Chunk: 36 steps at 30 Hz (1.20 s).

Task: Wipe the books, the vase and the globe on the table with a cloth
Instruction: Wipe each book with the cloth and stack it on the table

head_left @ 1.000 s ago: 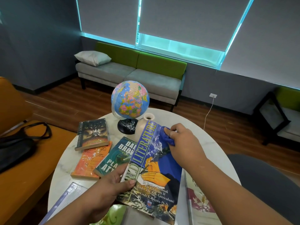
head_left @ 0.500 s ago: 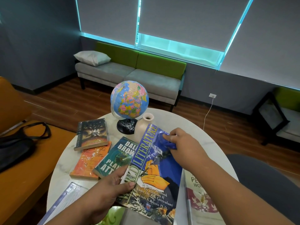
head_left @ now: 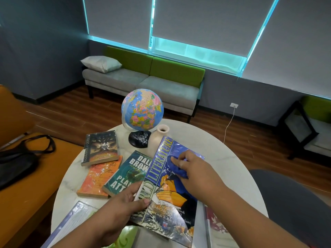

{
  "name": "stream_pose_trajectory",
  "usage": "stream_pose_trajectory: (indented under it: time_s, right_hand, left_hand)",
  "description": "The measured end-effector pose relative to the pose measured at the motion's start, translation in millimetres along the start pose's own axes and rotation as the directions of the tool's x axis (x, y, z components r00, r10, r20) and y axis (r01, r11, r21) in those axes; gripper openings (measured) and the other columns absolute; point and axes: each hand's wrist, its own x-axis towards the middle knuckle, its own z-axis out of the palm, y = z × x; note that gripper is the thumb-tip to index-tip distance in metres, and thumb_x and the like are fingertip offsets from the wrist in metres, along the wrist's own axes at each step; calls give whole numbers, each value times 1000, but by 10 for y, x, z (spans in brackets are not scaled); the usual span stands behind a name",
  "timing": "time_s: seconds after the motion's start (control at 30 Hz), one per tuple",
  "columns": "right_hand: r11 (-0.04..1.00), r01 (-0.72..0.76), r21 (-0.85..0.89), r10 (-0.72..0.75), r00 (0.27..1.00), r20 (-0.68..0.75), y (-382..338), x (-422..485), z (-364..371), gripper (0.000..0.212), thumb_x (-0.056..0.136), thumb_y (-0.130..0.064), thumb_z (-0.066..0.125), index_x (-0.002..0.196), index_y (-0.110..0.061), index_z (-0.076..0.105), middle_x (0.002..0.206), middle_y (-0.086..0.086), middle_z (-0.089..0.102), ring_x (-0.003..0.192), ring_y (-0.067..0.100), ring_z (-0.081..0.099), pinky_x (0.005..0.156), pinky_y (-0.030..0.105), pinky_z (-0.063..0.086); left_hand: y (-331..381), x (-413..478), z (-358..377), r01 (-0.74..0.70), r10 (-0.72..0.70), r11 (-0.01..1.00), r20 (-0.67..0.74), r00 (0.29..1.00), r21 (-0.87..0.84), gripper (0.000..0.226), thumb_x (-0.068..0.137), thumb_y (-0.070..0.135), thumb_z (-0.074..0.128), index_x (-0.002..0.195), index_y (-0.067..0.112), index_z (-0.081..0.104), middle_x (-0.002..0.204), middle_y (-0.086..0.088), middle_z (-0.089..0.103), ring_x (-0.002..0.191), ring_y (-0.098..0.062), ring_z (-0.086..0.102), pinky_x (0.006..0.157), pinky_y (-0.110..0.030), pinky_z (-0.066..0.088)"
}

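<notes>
Head view: the left hand (head_left: 123,203) grips the big book (head_left: 168,192) by its spine edge at 6 o'clock on the table (head_left: 223,158), thumb on the cover. The right hand (head_left: 193,169), fingers curled over a blue cloth (head_left: 176,167), presses it on the cover. The globe (head_left: 142,110) and vase (head_left: 158,140) stand at 12 o'clock.

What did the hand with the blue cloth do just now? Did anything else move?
The right hand slid the blue cloth a little way down the cover of the World Literature book, toward the person. Nothing was picked up or let go. The left hand still holds the book's edge. The globe, vase and other books stayed put.
</notes>
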Motion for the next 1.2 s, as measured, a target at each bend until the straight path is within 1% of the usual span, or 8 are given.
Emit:
stream_pose_trajectory:
  time_s: [0.13, 0.3, 0.43, 0.57, 0.73, 0.87, 0.97, 1.2]
  right_hand:
    - [994, -99, 39, 102, 991, -91, 110, 37, -6, 38, 99, -28, 46, 137, -31, 50, 126, -6, 47, 110, 20, 53, 88, 25, 43]
    - [1000, 17, 6, -17, 1000, 22, 75, -4, 19, 42, 98, -25, 48, 139, -30, 48, 130, -7, 46, 113, 19, 52, 89, 27, 45]
    - [991, -128, -29, 127, 991, -47, 189, -5, 7, 37, 98, -29, 47, 134, -29, 54, 125, -5, 48, 108, 20, 55, 87, 27, 44]
    - [999, -34, 10, 33, 997, 73, 98, -59, 55, 37, 95, -27, 51, 131, -30, 57, 122, -6, 50, 108, 18, 56, 87, 25, 44]
    - [995, -94, 19, 94, 996, -1, 181, -32, -3, 32, 95, -21, 50, 123, -28, 64, 122, -6, 52, 107, 20, 56, 81, 21, 39]
    - [995, 90, 36, -92, 994, 63, 153, -82, 38, 47, 85, -22, 39, 124, -29, 64, 121, -4, 55, 106, 26, 54, 81, 29, 47]
    - [1000, 9, -24, -9, 1000, 28, 216, -65, 42, 43, 94, -19, 44, 131, -36, 57, 128, -10, 49, 112, 23, 45, 86, 30, 45]
    - [993, 93, 72, -97, 993, 64, 143, -183, 118, 55, 85, -64, 29, 127, -43, 57, 129, -22, 47, 109, 13, 41, 92, 27, 41]
  left_hand:
    - [0, 4, 9, 9, -9, 1000, 0, 1000, -6, 52, 75, 7, 71, 124, 17, 61, 120, -8, 68, 108, -24, 66, 81, -31, 53]
    - [12, 1, 29, 15, -16, 1000, -23, 1000, -19, 44, 80, 2, 64, 121, 16, 61, 113, -7, 71, 100, -22, 69, 74, -28, 53]
    - [0, 2, 19, 15, -15, 1000, 6, 1000, -17, 51, 76, 11, 72, 126, 14, 61, 121, -12, 67, 112, -29, 64, 86, -35, 52]
    - [-27, 19, 6, 29, -30, 999, -11, 999, -45, 54, 70, 11, 69, 124, 13, 61, 117, -14, 69, 108, -30, 66, 85, -36, 55]
    - [12, 23, 32, 23, -25, 999, -42, 999, -35, 53, 70, 14, 70, 122, 15, 62, 115, -12, 70, 107, -29, 66, 94, -43, 48]
    - [43, 26, 20, 29, -32, 999, -76, 997, -40, 52, 69, 13, 70, 121, 12, 62, 114, -14, 70, 105, -31, 66, 93, -43, 48]
    - [37, 26, 15, 47, -51, 997, -82, 995, -58, 54, 70, 12, 71, 123, 12, 61, 115, -15, 69, 108, -34, 65, 100, -49, 44]
    - [51, 30, 32, 40, -47, 997, -116, 992, -65, 54, 69, 13, 71, 122, 12, 62, 115, -14, 69, 109, -34, 64, 106, -55, 39]
